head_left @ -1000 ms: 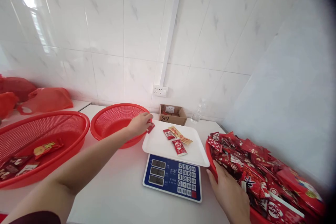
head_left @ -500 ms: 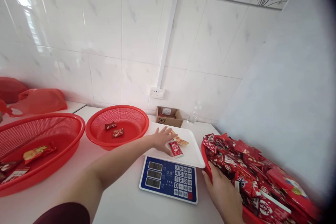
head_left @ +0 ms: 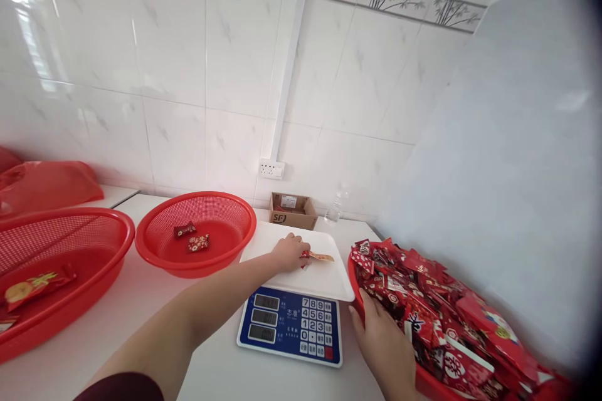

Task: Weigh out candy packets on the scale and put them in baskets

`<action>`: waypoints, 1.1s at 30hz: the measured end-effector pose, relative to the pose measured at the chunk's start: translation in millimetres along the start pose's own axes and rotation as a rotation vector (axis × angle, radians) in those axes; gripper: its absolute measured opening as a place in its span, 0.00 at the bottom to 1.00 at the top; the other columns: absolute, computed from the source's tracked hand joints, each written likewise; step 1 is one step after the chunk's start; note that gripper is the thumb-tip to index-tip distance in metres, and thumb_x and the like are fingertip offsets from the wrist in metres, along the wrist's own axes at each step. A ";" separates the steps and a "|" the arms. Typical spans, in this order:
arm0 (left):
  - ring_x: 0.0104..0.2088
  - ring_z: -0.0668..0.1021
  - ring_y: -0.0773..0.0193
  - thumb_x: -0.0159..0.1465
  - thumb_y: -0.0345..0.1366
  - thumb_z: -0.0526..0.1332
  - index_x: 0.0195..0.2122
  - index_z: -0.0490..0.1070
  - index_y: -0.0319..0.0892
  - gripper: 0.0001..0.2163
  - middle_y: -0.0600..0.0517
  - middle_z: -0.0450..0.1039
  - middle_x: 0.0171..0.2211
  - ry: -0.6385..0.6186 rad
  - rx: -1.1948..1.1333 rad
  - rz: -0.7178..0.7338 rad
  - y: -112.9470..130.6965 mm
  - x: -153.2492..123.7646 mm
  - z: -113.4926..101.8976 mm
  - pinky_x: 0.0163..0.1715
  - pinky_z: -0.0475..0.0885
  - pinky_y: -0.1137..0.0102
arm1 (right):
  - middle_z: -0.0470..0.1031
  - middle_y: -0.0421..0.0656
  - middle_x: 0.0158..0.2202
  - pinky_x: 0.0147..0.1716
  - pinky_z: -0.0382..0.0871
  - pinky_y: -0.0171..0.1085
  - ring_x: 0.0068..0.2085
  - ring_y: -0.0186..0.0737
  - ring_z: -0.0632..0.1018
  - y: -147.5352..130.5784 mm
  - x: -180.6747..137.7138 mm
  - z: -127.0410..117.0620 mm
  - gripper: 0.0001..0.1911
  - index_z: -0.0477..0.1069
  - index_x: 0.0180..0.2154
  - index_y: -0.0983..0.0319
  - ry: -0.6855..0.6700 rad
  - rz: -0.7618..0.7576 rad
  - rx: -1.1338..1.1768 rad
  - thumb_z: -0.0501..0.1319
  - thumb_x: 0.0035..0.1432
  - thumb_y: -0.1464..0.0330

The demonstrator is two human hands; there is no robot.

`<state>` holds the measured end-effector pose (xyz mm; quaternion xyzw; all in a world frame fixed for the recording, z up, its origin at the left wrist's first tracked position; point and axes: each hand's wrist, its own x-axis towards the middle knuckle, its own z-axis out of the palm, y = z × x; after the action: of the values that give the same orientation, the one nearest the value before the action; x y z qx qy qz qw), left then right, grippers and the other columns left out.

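On the white tray of a digital scale (head_left: 324, 291), my left hand (head_left: 289, 253) is closed round small snack packets. A yellowish-and-red packet (head_left: 322, 257) sticks out from its fingers; the rest of what it holds is mostly hidden under the palm. My right hand (head_left: 386, 344) grips the rim of a red plastic basket (head_left: 426, 371) at the right, thumb outside and fingers over the edge. That basket is heaped with red-wrapped snack packets (head_left: 423, 291). The scale's blue keypad panel (head_left: 289, 329) faces me.
A round red basket (head_left: 155, 254) with two small packets stands left of the scale. Farther left is a larger red basket (head_left: 110, 266) holding a few packets. Behind the scale are a cardboard box (head_left: 295, 219) and a clear bottle (head_left: 335, 205). Red plastic bags (head_left: 51, 185) lie by the wall.
My left hand has gone from spread fingers over the packets to closed round them, gathering them up. My right hand stays at the basket rim. The view has shifted slightly right.
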<state>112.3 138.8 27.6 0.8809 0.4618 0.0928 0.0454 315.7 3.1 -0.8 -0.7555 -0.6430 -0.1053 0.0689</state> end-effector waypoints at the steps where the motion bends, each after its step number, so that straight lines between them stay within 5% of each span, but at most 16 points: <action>1: 0.45 0.74 0.58 0.65 0.40 0.57 0.50 0.67 0.40 0.14 0.46 0.68 0.50 0.007 -0.001 0.001 -0.9 -0.1 0.3 0.44 0.71 0.57 | 0.71 0.50 0.54 0.51 0.61 0.50 0.53 0.48 0.72 0.0 0.0 0.2 0.26 0.62 0.58 0.64 -0.005 0.000 0.001 0.42 0.63 0.61; 6: 0.44 0.75 0.59 0.65 0.39 0.57 0.50 0.67 0.40 0.14 0.46 0.69 0.49 0.097 -0.003 -0.032 -12.4 -8.1 -9.1 0.42 0.72 0.59 | 0.71 0.50 0.54 0.49 0.63 0.47 0.53 0.47 0.72 1.9 -0.3 2.6 0.25 0.62 0.57 0.63 0.002 -0.012 -0.005 0.43 0.63 0.62; 14: 0.48 0.71 0.56 0.67 0.35 0.51 0.45 0.69 0.41 0.10 0.46 0.70 0.45 0.326 0.083 -0.266 -77.3 -66.8 -71.4 0.43 0.70 0.61 | 0.72 0.51 0.52 0.51 0.61 0.51 0.52 0.48 0.72 3.3 0.1 8.6 0.24 0.64 0.56 0.61 0.055 -0.019 -0.006 0.44 0.63 0.61; 18: 0.50 0.70 0.52 0.66 0.34 0.49 0.45 0.70 0.43 0.12 0.44 0.70 0.43 0.304 0.123 -0.398 -118.8 -104.8 -79.6 0.39 0.70 0.63 | 0.72 0.50 0.52 0.51 0.59 0.54 0.51 0.49 0.74 4.3 0.0 12.2 0.24 0.64 0.55 0.60 0.073 -0.017 0.006 0.45 0.62 0.61; 22: 0.54 0.68 0.45 0.62 0.41 0.55 0.54 0.64 0.41 0.20 0.40 0.67 0.52 0.240 0.132 -0.492 -140.4 -129.8 -76.2 0.45 0.68 0.55 | 0.72 0.50 0.53 0.45 0.66 0.48 0.48 0.47 0.75 5.4 -0.1 11.8 0.24 0.63 0.56 0.61 0.064 -0.032 0.035 0.43 0.62 0.62; 26: 0.60 0.59 0.43 0.65 0.48 0.50 0.59 0.59 0.41 0.24 0.39 0.59 0.60 0.209 0.124 -0.391 -119.2 -138.1 -69.8 0.54 0.58 0.48 | 0.71 0.51 0.53 0.43 0.68 0.44 0.48 0.46 0.75 4.8 0.0 7.9 0.26 0.62 0.57 0.65 0.037 -0.042 0.037 0.42 0.63 0.62; 30: 0.58 0.65 0.54 0.62 0.50 0.56 0.55 0.65 0.49 0.21 0.49 0.66 0.57 0.050 0.086 -0.049 -72.3 -142.3 -52.1 0.57 0.57 0.59 | 0.71 0.51 0.54 0.44 0.67 0.44 0.49 0.46 0.75 4.1 0.2 8.6 0.26 0.62 0.57 0.65 0.041 -0.038 0.026 0.42 0.63 0.62; 33: 0.54 0.70 0.56 0.63 0.43 0.58 0.52 0.67 0.47 0.17 0.49 0.70 0.53 -0.016 0.085 0.092 -47.4 -146.0 -39.2 0.55 0.61 0.61 | 0.72 0.51 0.53 0.46 0.66 0.46 0.48 0.46 0.75 4.3 -0.1 11.8 0.25 0.63 0.56 0.63 0.066 -0.034 0.023 0.43 0.62 0.62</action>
<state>-15.1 45.6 40.4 0.9030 0.4241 0.0679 0.0073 320.7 5.2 -12.1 -0.7398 -0.6541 -0.1240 0.0970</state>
